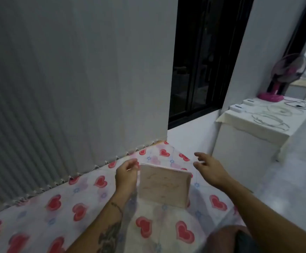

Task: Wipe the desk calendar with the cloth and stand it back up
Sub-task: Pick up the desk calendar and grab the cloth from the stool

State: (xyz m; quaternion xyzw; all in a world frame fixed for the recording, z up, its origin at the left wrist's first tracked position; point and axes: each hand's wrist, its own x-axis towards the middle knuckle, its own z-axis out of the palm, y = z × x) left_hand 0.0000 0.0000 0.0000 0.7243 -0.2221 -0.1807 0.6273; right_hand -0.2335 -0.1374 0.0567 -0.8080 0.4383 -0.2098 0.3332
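The desk calendar (pixel 164 186) stands upright on the table, its pale cardboard back toward me. My left hand (pixel 126 175) is at its upper left corner, fingers curled near the top edge; whether it grips the calendar I cannot tell. My right hand (pixel 209 168) hovers just right of the calendar, fingers spread, apart from it and holding nothing. No separate cloth is visible.
The table wears a white tablecloth (pixel 57 203) with red hearts, pushed against grey vertical blinds (pixel 66 88). A dark window (pixel 203 61) is behind. To the right a white cabinet (pixel 248 143) carries cables and a pink fan (pixel 283 77).
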